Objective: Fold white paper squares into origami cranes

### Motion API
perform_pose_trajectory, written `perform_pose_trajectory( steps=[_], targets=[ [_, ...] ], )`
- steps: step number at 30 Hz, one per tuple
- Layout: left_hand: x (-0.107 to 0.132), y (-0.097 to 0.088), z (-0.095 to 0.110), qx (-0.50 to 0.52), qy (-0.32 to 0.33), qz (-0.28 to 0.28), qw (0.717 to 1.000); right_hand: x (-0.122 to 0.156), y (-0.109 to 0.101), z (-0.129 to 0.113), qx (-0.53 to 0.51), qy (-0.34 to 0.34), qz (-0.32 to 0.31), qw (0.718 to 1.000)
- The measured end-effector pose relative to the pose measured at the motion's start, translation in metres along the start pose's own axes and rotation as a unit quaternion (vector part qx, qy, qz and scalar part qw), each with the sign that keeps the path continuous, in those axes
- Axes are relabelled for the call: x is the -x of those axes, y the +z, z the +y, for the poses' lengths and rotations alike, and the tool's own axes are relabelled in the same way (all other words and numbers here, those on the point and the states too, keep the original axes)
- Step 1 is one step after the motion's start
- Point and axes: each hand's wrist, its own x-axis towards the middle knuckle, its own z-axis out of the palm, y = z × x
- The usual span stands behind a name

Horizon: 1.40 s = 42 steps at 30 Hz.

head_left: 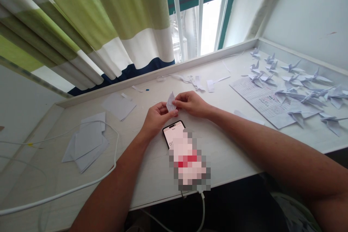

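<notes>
A small piece of folded white paper [171, 102], pointed at the top, is held upright between my two hands over the middle of the desk. My left hand [160, 116] pinches it from the left and below, the thumb lying along its lower edge. From the right, my right hand [190, 102] grips its side between thumb and forefinger. Just below the hands lies a phone [174, 130] with a lit screen, its lower part blurred out. Several folded paper cranes [290, 79] stand at the right of the desk.
A sheet with handwriting [261, 98] lies under some cranes. Stacked white paper [89, 139] and more sheets [119, 106] are at left. Paper scraps [198, 83] lie along the back. A white cable [81, 185] crosses the left side. A striped curtain [130, 11] hangs behind the desk.
</notes>
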Motion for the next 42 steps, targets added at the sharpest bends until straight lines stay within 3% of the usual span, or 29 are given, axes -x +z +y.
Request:
perform_pose_trajectory(
  steps=[16,23,32,37,42],
  targets=[
    [-0.001,-0.003,0.000,0.018,-0.008,-0.009,1.000,0.000,0.002,0.001,-0.021,0.001,0.005,1.000],
    [-0.001,-0.008,-0.004,0.010,0.017,-0.032,0.999,0.001,0.001,-0.003,-0.058,0.002,0.040,0.998],
    [-0.002,-0.009,-0.003,-0.038,0.022,-0.030,0.999,0.004,0.001,-0.003,-0.063,-0.013,-0.058,0.996],
    [-0.001,-0.011,0.000,-0.058,0.030,-0.019,0.998,0.005,0.000,-0.009,-0.020,-0.028,-0.052,0.998],
    [0.000,-0.009,0.000,-0.066,0.027,0.003,0.997,0.003,-0.001,-0.011,-0.047,-0.005,-0.061,0.997]
  ],
)
